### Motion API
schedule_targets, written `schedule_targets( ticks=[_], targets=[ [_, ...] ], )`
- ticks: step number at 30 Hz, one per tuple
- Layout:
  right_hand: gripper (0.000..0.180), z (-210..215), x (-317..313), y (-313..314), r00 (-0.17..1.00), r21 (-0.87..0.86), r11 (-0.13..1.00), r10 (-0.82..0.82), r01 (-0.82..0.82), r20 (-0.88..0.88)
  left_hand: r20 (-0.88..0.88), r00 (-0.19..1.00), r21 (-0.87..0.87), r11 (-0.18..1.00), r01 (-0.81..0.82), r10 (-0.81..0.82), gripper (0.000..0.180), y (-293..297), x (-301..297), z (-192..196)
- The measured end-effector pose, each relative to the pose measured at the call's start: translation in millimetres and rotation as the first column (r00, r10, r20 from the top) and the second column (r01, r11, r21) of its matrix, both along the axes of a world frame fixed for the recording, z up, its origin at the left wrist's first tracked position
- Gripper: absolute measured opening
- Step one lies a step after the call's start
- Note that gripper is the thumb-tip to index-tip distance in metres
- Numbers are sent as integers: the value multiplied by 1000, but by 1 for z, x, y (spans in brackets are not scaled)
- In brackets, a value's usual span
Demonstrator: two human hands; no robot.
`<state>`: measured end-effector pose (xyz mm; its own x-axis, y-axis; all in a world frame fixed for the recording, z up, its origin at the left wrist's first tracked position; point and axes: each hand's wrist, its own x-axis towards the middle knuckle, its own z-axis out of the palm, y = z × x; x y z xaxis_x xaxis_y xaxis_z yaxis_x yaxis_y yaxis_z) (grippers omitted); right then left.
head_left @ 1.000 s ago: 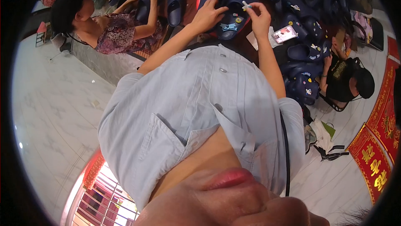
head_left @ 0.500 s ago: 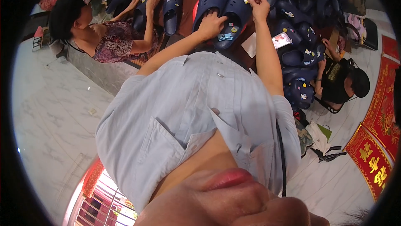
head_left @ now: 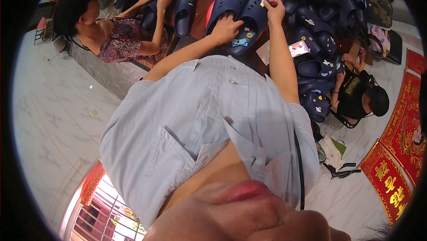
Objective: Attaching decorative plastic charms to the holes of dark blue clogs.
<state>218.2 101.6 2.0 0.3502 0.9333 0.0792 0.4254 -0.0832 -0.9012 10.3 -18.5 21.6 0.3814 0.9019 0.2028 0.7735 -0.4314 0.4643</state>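
Two navy clogs with vent holes lie side by side before me, the left clog [head_left: 231,1] plain where it shows. Charms decorate the right clog [head_left: 254,18]: a light-blue one [head_left: 240,43], a round yellow one [head_left: 249,36] and a small one beside it. My left hand [head_left: 226,29] grips the pair, fingers inside the left clog's opening and thumb reaching across to the right one. Between the thumb and fingertips of my right hand [head_left: 276,12] is a small white and yellow charm [head_left: 262,2], against the right clog's holed upper. Whether it sits in a hole is hidden.
Many navy clogs [head_left: 313,23] are heaped to the right, some with charms. A phone [head_left: 299,48] lies near my right forearm. At left, a person [head_left: 120,38] handles a clog; another person [head_left: 358,92] works at right. A single clog [head_left: 184,14] stands left of my pair.
My right hand has shifted slightly down and left, and the charm has come closer against the right clog's upper. My left hand keeps its hold. The whole view has shifted a little.
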Motion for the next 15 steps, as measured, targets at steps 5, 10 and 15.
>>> schedule_targets(
  ticks=[5, 10, 15],
  targets=[
    [23, -13, 5, 5, 976, -117, 993, -46, 21, -213, 23, 1000, 20, 1000, 5, -5, 38, 1, 2, 1],
    [16, -14, -5, -6, 947, 183, 983, -25, -36, 321, -1, 1000, 56, 998, 4, -4, 39, 0, 1, -2],
    [11, 0, -13, -23, 937, 207, 978, -61, -12, 345, 12, 1000, -30, 999, -11, 11, 39, -1, 0, 0]
  ],
)
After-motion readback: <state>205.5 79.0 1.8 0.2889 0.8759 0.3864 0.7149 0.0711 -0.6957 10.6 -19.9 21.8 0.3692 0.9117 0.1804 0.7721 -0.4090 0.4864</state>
